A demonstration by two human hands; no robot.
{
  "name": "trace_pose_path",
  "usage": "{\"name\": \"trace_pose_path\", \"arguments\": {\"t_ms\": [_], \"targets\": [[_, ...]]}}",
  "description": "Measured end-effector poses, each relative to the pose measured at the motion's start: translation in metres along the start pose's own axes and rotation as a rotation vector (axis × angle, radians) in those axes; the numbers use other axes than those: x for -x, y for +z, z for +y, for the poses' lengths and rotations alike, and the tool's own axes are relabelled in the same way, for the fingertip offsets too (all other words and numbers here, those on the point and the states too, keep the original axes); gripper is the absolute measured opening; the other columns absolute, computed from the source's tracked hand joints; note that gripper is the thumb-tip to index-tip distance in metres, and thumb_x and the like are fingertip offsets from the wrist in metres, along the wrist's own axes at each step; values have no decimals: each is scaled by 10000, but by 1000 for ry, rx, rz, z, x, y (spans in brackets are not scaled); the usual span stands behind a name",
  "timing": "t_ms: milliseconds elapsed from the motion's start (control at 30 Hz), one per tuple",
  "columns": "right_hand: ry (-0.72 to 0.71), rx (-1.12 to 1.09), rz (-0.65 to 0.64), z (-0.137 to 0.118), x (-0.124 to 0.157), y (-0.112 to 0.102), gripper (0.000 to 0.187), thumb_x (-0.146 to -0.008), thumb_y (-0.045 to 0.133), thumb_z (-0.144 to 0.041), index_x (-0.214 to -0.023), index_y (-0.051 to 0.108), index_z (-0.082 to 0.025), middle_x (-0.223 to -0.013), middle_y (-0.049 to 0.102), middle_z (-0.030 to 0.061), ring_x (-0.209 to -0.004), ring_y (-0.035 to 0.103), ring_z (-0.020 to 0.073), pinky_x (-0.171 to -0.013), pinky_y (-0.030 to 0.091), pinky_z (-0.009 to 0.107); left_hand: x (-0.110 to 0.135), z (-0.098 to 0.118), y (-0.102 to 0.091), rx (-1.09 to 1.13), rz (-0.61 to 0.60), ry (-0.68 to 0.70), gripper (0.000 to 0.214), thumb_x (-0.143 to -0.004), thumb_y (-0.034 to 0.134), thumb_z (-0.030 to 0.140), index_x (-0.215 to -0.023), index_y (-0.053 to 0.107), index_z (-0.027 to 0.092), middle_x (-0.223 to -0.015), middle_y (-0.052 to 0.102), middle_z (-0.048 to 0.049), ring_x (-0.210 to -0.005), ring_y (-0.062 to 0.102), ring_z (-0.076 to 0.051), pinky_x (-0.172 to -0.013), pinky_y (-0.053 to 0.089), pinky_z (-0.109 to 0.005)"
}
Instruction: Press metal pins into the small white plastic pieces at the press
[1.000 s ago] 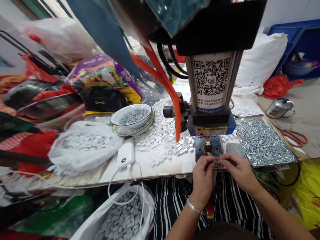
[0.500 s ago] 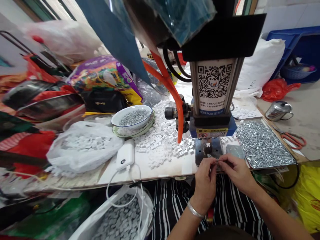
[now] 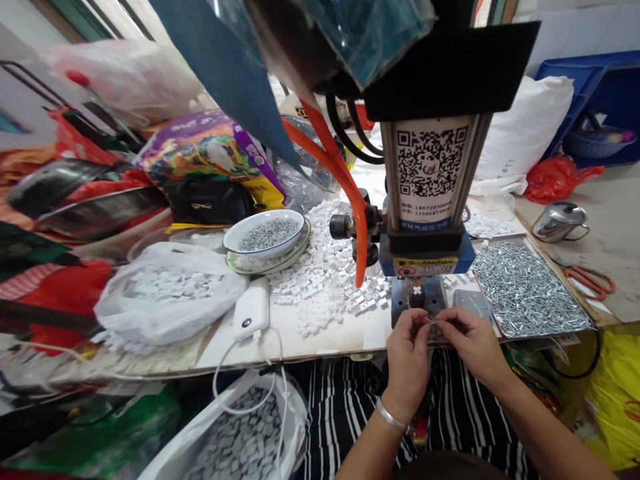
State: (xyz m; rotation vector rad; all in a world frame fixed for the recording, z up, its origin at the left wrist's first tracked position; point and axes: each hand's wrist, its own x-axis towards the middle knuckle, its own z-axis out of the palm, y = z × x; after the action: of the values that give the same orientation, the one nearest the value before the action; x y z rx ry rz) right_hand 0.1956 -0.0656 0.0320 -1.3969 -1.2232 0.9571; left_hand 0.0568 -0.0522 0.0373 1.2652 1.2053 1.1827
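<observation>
My left hand (image 3: 410,350) and my right hand (image 3: 467,340) meet fingertip to fingertip just in front of the press base plate (image 3: 434,293). Both are closed in a pinch; whatever lies between the fingers is too small and too covered to name. Behind the left fingers a dark round post on the plate carries a white cross-shaped piece (image 3: 417,291). Above it hangs the press cylinder (image 3: 430,180) with a QR label. To the right, a shallow tray (image 3: 493,327) is filled with small metal pins (image 3: 535,287).
Many small white plastic pieces (image 3: 320,267) cover the tabletop to the left. An enamel bowl of pins (image 3: 265,233), a white power bank (image 3: 251,310) and a plastic bag of pieces (image 3: 170,293) stand further left. Scissors (image 3: 590,283) and a metal cup (image 3: 560,222) lie to the right.
My left hand has shifted slightly left, and its fingers have curled a little. The right hand stays almost in place, still pinched.
</observation>
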Motion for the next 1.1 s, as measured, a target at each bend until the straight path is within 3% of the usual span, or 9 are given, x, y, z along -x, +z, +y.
{"name": "trace_pose_path", "arguments": {"t_ms": [100,200,400,500,733,867,933,1100], "targets": [[-21,23,10,0,0,-1,286,-876,658,-480,-868,736,-204,-823,724,44,-747,661,189,-693,541,296,4,-2,0,-111,-18,100,193,-853,589,137,-1009,672,214,-926,686,-30,-863,644,-181,-812,516,-315],[-40,26,33,1,0,0,278,-866,669,-474,-839,732,-204,-806,725,44,-735,661,188,-691,545,298,4,-3,0,-109,-14,110,222,-839,595,123,-1027,671,212,-924,688,-31,-866,645,-180,-814,514,-316],[-110,29,77,2,2,0,226,-876,670,-416,-808,721,-206,-839,732,54,-779,674,189,-719,557,293,-6,3,2,288,-51,-203,169,-790,689,202,-948,633,178,-745,627,18,-655,583,-122,-640,489,-242],[-144,32,78,2,2,-1,195,-879,666,-387,-805,718,-215,-844,731,49,-791,677,187,-737,563,294,-8,5,4,396,-60,-278,197,-764,722,234,-922,624,167,-703,598,37,-585,537,-92,-598,462,-218],[-210,84,74,1,3,-1,164,-903,635,-345,-811,704,-228,-833,729,47,-777,673,187,-735,563,306,-6,3,8,225,-26,-169,138,-817,655,281,-908,621,184,-703,590,33,-605,525,-109,-581,432,-220],[-341,110,66,-2,3,-4,144,-924,603,-283,-816,687,-237,-855,728,48,-824,679,194,-798,549,330,-10,3,8,236,-53,-223,130,-851,602,274,-946,583,188,-634,546,56,-537,478,-105,-528,393,-214],[-330,118,52,-3,2,-7,140,-926,601,-289,-829,689,-239,-854,725,48,-818,675,195,-794,547,334,-11,4,7,162,-67,-211,129,-882,567,260,-988,592,191,-638,548,53,-536,477,-114,-528,387,-224],[-216,111,34,0,-2,-9,174,-917,619,-363,-835,708,-238,-842,725,43,-787,662,194,-754,549,326,-6,6,1,-136,-107,65,124,-911,557,210,-918,681,207,-906,658,-36,-864,606,-188,-789,470,-297]]}}
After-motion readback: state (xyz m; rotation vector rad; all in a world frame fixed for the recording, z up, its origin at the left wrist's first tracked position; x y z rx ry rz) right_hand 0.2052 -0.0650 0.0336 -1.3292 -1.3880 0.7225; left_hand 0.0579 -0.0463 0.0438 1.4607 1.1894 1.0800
